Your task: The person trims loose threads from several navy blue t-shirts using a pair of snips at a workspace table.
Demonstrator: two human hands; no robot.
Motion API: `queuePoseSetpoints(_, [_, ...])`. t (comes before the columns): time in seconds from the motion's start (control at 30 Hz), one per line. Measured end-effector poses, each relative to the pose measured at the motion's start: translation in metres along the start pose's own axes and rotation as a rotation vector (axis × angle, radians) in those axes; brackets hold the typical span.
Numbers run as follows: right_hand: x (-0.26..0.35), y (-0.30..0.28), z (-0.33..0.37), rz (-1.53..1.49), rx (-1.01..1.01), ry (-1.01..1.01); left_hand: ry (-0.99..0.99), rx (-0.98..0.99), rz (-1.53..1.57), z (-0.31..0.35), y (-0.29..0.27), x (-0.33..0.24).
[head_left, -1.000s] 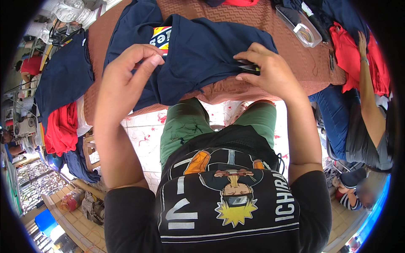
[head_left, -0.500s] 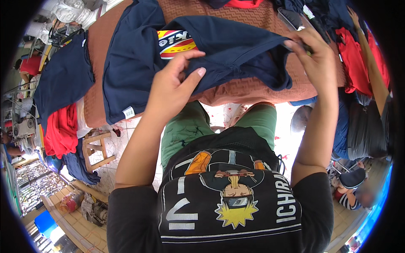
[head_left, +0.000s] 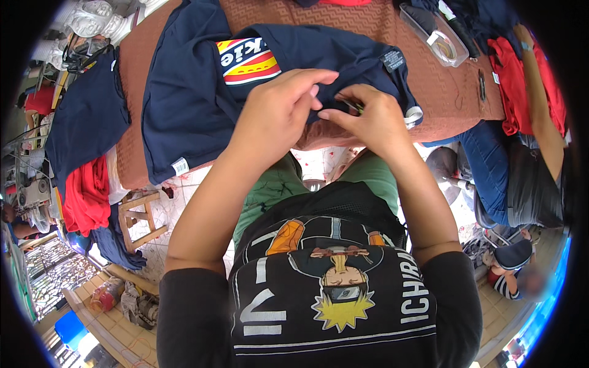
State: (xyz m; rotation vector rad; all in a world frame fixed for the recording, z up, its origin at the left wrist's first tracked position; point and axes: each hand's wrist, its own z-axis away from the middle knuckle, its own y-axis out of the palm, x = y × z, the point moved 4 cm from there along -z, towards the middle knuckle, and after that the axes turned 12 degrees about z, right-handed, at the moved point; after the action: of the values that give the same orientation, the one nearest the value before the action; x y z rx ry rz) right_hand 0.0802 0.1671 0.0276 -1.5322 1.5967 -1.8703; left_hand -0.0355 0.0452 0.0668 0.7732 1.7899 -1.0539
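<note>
My right hand has come back from the right end of the navy garment on the table, so work now seems centred near its front edge. It grips what look like snips, mostly hidden; whether my left hand's curled fingers pinch anything, I can't tell.

Since the preceding view, the right hand has left the raised right edge of the navy garment and come inward beside the left hand, while that end has settled lower, exposing a dark label and a curled white piece
</note>
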Motion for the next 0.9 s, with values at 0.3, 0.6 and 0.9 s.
queuePoseSetpoints(0.3, [-0.033, 0.020, -0.004, -0.652, 0.364, 0.112, -0.032, 0.227, -0.108, -0.009, 0.011, 0.040])
queuePoseSetpoints(0.6, [-0.015, 0.004, -0.017, -1.179, 0.554, 0.453, 0.063, 0.248, -0.397, -0.011, 0.022, 0.036])
queuePoseSetpoints(0.9, [-0.028, -0.013, -0.017, -0.627, 0.307, 0.151, -0.284, 0.185, -0.123, -0.016, 0.011, 0.044])
